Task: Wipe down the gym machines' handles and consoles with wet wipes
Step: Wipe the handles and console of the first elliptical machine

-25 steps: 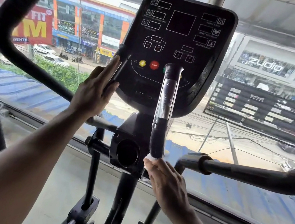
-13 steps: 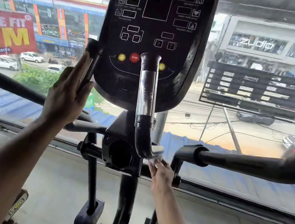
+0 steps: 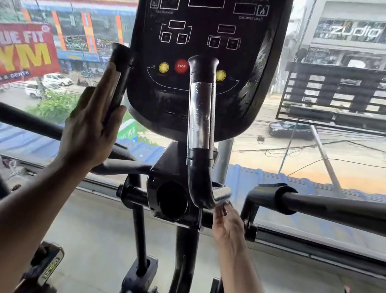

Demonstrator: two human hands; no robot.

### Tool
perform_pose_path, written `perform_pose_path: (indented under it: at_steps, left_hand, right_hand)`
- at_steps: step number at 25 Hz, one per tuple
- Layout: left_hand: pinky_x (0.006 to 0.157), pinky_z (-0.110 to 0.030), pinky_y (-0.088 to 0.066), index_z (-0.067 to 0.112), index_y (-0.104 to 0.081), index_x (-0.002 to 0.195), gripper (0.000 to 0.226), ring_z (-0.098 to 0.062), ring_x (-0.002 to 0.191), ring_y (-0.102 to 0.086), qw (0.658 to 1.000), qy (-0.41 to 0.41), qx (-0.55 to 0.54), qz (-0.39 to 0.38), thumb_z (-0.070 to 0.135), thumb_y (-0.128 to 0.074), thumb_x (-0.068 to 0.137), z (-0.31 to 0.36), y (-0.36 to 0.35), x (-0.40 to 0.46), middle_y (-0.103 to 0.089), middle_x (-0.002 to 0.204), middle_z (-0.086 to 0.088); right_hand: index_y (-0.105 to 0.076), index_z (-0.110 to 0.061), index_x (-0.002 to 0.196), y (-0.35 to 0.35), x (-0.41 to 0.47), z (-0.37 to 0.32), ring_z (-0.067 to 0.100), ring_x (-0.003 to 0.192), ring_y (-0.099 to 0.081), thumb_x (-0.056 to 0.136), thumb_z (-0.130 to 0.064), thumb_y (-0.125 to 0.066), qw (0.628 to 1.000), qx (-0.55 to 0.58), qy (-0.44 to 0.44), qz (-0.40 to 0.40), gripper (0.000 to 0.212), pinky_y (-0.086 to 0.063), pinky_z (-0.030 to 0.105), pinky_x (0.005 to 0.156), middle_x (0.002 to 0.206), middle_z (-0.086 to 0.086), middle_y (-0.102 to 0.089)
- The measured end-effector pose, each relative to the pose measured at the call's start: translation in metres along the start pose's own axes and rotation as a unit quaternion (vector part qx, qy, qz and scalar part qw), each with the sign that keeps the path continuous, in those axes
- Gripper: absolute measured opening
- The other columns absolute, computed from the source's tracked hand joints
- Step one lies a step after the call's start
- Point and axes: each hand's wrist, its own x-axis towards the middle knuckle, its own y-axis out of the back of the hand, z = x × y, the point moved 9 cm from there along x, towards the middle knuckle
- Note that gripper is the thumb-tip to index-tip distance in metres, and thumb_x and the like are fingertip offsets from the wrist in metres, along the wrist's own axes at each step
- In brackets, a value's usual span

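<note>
The console fills the top centre of the view, with two fixed handles in front of it. The left handle stands near upright at 10 o'clock from the frame's centre, its long axis running 6 to 12 o'clock. The left hand lies flat against this handle's left side, fingers straight and pointing to 12 o'clock, thumb on the right of the bar, palm pressing rather than clasping. Its forearm rises from the lower left corner toward 1 o'clock.

The right handle stands just right of centre, capped end at 12 o'clock, with a wet, shiny metal sleeve along its middle; at its foot it bends toward 4 o'clock. The right hand sits at 5 o'clock from that bend, fingertips touching the underside of the curve, palm turned left. A small pale scrap, likely the wet wipe, shows at the fingertips against the bar; whether the fingers pinch it or only press it is unclear. The right forearm climbs from the bottom edge toward 11 o'clock.
</note>
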Motion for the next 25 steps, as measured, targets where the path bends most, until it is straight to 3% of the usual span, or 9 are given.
perform_pose_path:
  at_steps: [4,9,15,18,21,25]
  left_hand:
    - [0.097,-0.046,-0.047,0.021,-0.027,0.164,0.063,-0.028,0.134,-0.044,1.0,-0.003,0.004,0.0,0.027,-0.052,0.107,0.002,0.001,0.002,-0.047,0.157,-0.013]
    - [0.095,-0.049,-0.048,0.024,-0.024,0.165,0.064,-0.03,0.132,-0.045,1.0,0.011,0.013,-0.004,0.031,-0.049,0.107,0.004,0.001,0.001,-0.046,0.157,-0.011]
    - [0.088,-0.049,-0.05,0.027,-0.023,0.165,0.063,-0.035,0.121,-0.052,1.0,0.015,0.016,-0.007,0.032,-0.05,0.108,0.003,0.001,0.001,-0.051,0.149,-0.012]
    - [0.084,-0.047,-0.05,0.029,-0.022,0.165,0.065,-0.035,0.115,-0.057,1.0,0.012,0.005,-0.007,0.031,-0.051,0.108,0.005,0.002,0.001,-0.054,0.142,-0.012]
    - [0.082,-0.044,-0.05,0.029,-0.022,0.165,0.065,-0.032,0.113,-0.057,1.0,0.01,0.004,-0.009,0.031,-0.051,0.108,0.006,0.002,0.001,-0.054,0.14,-0.012]
    - [0.081,-0.045,-0.051,0.028,-0.025,0.165,0.064,-0.027,0.114,-0.053,1.0,0.009,-0.005,0.001,0.028,-0.053,0.107,0.007,0.004,0.0,-0.056,0.138,-0.011]
  right_hand:
    - [-0.067,-0.002,0.108,-0.006,-0.046,-0.009,0.02,0.074,-0.076,0.1,0.005,-0.052,0.998,0.031,0.039,-0.044,0.018,-0.063,0.029,0.067,0.084,0.011,-0.075]
    - [-0.066,-0.004,0.108,-0.028,-0.12,0.001,0.022,0.084,-0.076,0.096,0.007,-0.056,0.995,0.061,0.053,-0.061,0.019,-0.064,0.032,0.073,0.096,0.016,-0.076]
    - [-0.051,0.01,0.137,-0.067,-0.202,0.018,0.034,0.116,-0.069,0.077,0.01,-0.064,0.991,0.088,0.0,-0.104,0.061,-0.061,0.036,0.087,0.125,0.027,-0.068]
    - [-0.053,0.01,0.133,-0.085,-0.236,0.02,0.033,0.113,-0.07,0.095,0.007,-0.055,0.985,0.08,-0.028,-0.149,0.039,-0.062,0.034,0.085,0.122,0.028,-0.069]
    - [-0.061,0.006,0.112,-0.101,-0.254,0.003,0.034,0.108,-0.072,0.095,0.005,-0.055,0.978,0.047,-0.007,-0.205,0.018,-0.064,0.033,0.081,0.119,0.029,-0.069]
    - [-0.063,-0.001,0.101,-0.085,-0.25,-0.039,0.025,0.092,-0.075,0.092,0.001,-0.062,0.964,-0.126,0.091,-0.215,0.01,-0.063,0.032,0.071,0.105,0.019,-0.074]
